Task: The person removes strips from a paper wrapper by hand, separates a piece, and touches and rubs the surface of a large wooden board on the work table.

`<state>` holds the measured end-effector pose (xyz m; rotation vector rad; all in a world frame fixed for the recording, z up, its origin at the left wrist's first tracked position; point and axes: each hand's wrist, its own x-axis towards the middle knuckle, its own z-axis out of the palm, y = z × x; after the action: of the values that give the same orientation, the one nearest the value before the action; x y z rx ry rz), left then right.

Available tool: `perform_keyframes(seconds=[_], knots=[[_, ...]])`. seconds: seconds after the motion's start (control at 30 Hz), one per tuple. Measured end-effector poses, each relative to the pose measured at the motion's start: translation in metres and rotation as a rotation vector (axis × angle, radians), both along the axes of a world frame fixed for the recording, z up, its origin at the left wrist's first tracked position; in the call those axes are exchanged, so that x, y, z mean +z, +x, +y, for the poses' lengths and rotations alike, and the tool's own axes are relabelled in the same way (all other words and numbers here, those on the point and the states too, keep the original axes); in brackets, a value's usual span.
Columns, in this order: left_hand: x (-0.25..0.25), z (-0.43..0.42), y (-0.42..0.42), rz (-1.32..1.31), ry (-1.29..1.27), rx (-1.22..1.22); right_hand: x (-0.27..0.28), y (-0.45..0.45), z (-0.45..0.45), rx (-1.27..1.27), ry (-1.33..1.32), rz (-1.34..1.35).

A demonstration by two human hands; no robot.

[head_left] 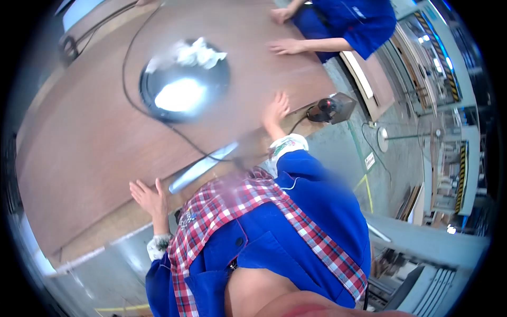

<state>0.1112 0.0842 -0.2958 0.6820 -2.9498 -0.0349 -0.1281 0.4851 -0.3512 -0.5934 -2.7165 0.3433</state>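
Note:
A large brown board (95, 158) lies in front of me. My left hand (149, 197) rests at its near edge with fingers spread, holding nothing. Farther right, my right hand (277, 110) lies on the board near its edge, fingers stretched out and nothing in them. Between my hands, a long pale blue strip (203, 167) lies along the near edge. Beyond it, a round dark tray (149, 90) carries crumpled white material (200, 54) and a bright reflection. A dark cable (124, 68) runs across the board and past the tray.
Across the board at the upper right, a co-worker in blue (364, 24) has both hands on it. A tool with a dark red and black handle (323, 109) sits at the right edge. Stacked boards (364, 79) and machine frames stand farther right.

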Motion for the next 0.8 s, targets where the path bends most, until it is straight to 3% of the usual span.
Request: perform_keyframes(seconds=[0.27,0.47,0.5,0.6,0.67,0.8], knots=[[-0.004,-0.024,-0.032,-0.106,-0.055,0.142,-0.009,0.004,-0.030,0.050,0.013,-0.038],[-0.005,-0.039,-0.079,-0.056,-0.052,0.212,0.020,0.012,-0.043,0.130,-0.103,-0.059],[-0.026,-0.080,-0.072,-0.041,-0.044,0.219,0.010,0.028,-0.082,0.146,-0.143,-0.056],[-0.025,-0.094,-0.084,0.006,-0.045,0.240,0.040,0.038,-0.098,0.136,-0.107,-0.052],[-0.022,-0.096,-0.090,0.028,-0.051,0.261,0.006,0.035,-0.097,0.150,-0.042,-0.014],[-0.019,-0.098,-0.086,0.037,-0.060,0.290,-0.003,0.039,-0.098,0.165,-0.006,-0.032]])
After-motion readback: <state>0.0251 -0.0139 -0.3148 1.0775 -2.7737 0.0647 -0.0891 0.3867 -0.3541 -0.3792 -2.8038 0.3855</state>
